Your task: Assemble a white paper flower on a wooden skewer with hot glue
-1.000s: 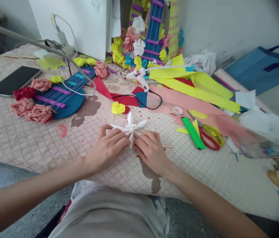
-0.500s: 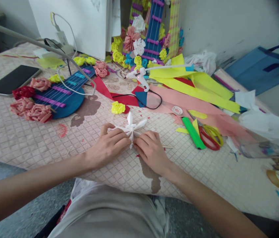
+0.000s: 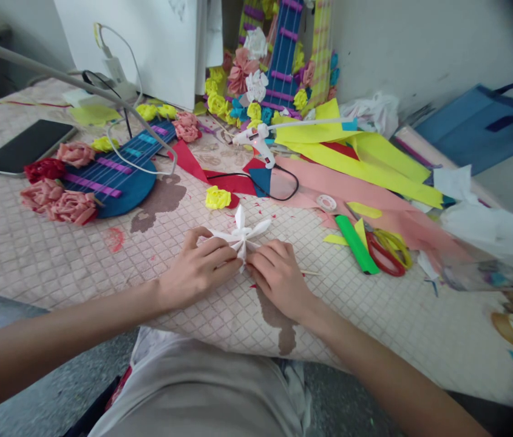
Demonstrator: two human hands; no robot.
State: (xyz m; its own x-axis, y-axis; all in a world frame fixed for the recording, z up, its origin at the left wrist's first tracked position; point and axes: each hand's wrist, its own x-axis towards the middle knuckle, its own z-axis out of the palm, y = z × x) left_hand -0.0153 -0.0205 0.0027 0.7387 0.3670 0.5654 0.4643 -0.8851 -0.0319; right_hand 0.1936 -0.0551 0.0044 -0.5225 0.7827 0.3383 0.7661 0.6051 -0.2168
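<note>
A white paper flower with several narrow, pointed petals lies on the quilted tablecloth in front of me. From its left side my left hand is closed on the lower petals, fingers bent. On the other side my right hand pinches the same part, its fingertips almost meeting the left ones. The petals between the fingertips are partly hidden. Just beyond the flower sits a yellow paper rose. A thin wooden stick pokes out to the right of my right hand.
A white glue gun with its black cord stands behind. To the right are scissors, a green roll, and yellow and pink paper strips. On the left lie a blue paper guitar with roses and a phone.
Hardly anything differs. Both hands stay on the white flower with very slight finger movement, and the whole view has shifted by a few pixels.
</note>
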